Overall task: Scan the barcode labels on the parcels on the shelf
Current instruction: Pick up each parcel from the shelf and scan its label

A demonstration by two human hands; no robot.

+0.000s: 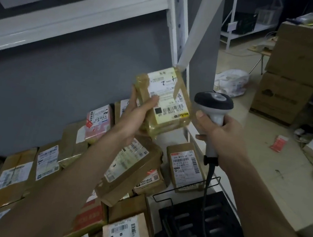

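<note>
Left hand (135, 113) grips one parcel (164, 101); right hand (223, 134) grips one scanner (213, 106).

— What do we have lifted off the shelf (186, 136)?
— A small tape-wrapped parcel (166, 101), held tilted above the others, its white barcode label (169, 96) facing us.
— And the scanner (214, 110)?
— Dark head, pale grip, cabled, upright just right of that parcel.
— The rest?
— We see brown labelled parcels (131, 173) packed along the shelf, one pink parcel (97, 123) standing among them.
</note>
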